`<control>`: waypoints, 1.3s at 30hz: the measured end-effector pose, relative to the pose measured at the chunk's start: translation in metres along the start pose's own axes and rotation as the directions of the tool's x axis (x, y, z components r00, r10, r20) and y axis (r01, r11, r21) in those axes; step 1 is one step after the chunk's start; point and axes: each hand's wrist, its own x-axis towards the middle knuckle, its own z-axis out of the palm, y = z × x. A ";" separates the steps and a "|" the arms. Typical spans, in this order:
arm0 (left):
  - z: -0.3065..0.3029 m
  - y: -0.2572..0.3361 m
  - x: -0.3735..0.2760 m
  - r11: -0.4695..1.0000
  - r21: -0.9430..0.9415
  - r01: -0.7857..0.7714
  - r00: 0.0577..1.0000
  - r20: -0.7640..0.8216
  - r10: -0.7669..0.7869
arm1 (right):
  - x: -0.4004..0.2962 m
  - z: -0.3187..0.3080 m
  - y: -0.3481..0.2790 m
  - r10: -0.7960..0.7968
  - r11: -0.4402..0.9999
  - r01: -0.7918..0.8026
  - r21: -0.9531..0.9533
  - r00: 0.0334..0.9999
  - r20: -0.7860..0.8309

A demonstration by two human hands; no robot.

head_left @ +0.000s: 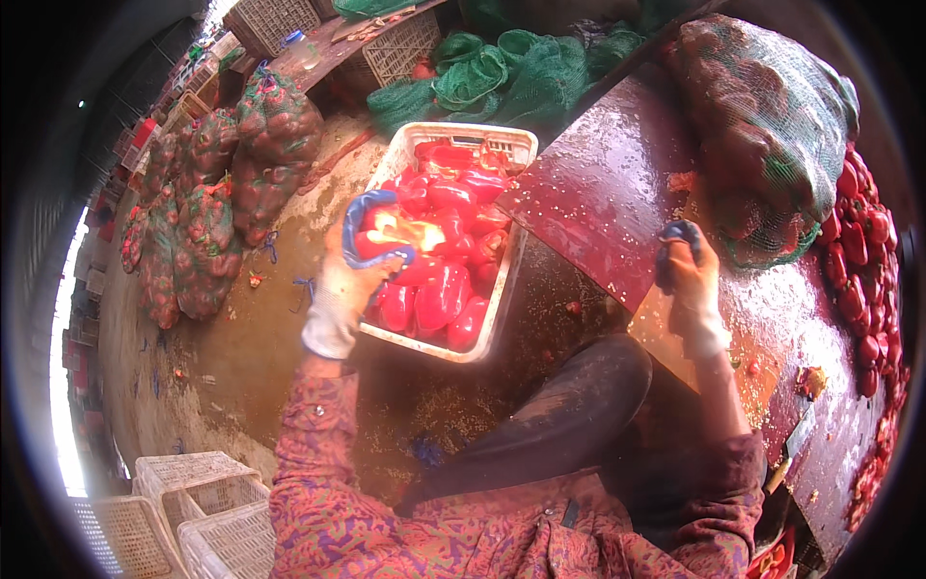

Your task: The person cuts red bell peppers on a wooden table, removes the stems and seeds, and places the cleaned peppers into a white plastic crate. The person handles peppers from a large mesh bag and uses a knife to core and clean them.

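Observation:
My left hand (351, 271), in a white glove with blue fingers, grips a red bell pepper (376, 230) whose opened, pale inside faces up. It is over a white plastic crate (499, 311) filled with red bell peppers (443, 295). My right hand (684, 264), gloved the same way, is curled above the edge of the dark red table; whether it holds anything cannot be told. Seeds and scraps lie scattered on the table (608, 181). A knife (799, 434) with a wooden handle lies near the table's edge at the lower right.
A large green mesh sack (767, 137) lies on the table, with loose red peppers (861, 268) behind it. Filled mesh sacks (271, 145) stand on the floor at left. Green netting (506, 76) lies beyond the crate. Plastic crates (217, 506) sit at lower left.

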 end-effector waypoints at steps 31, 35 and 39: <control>0.085 -0.162 -0.111 0.288 0.918 -0.271 0.893 0.352 -0.282 | -0.055 -0.119 0.035 -0.006 0.940 -0.028 -0.341 0.995 -0.099; 0.075 -0.161 -0.109 0.339 0.879 -0.336 0.867 0.429 -0.253 | -0.052 -0.125 0.033 -0.017 0.963 -0.020 -0.267 0.991 -0.136; 0.041 -0.169 -0.131 0.271 0.858 -0.436 0.846 0.493 -0.200 | -0.050 -0.137 0.036 -0.011 0.985 -0.015 -0.174 0.989 -0.149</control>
